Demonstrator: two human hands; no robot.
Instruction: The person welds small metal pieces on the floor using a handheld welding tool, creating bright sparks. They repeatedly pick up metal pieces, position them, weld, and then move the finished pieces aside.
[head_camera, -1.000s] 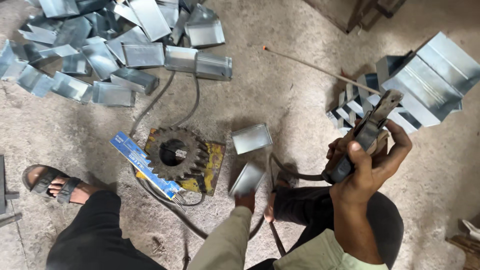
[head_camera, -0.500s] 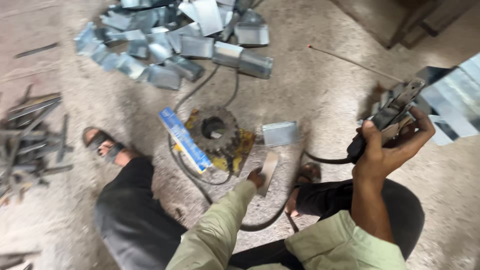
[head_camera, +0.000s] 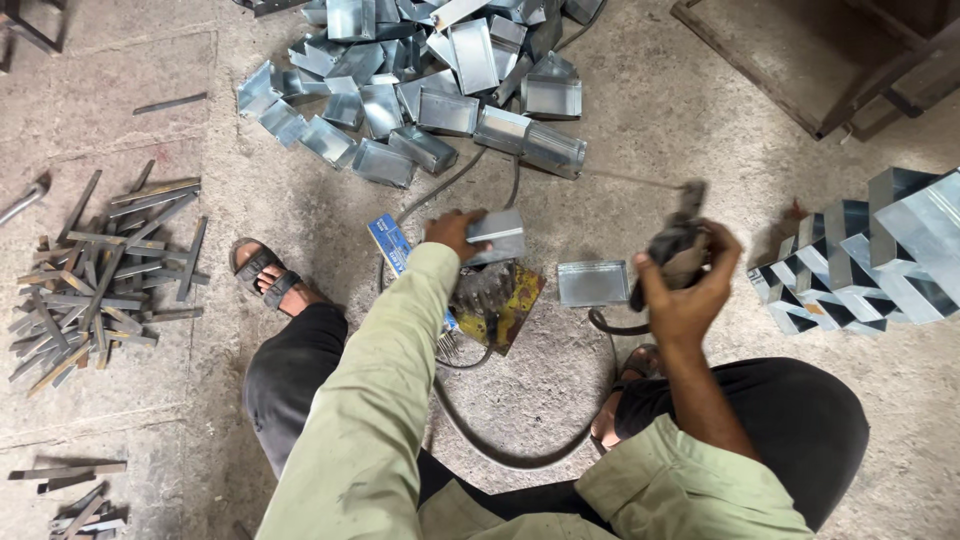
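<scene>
Hand (head_camera: 452, 232) grips shiny grey metal box (head_camera: 497, 235).

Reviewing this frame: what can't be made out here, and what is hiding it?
Head view only:
- Gear under the left hand: hidden by the sleeve and the metal box it grips.
- Tool in the right hand: fingers cover its body, so its type is unclear.
- Stacked boxes: cut off by the right edge.
- Box pile: cut off by the top edge.

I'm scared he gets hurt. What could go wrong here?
The left hand grips a sheet-metal box bare, so its thin edges might cut. The right hand holds a welding holder near that hand, and its cable loops by his sandalled foot, so he could perhaps trip.
</scene>
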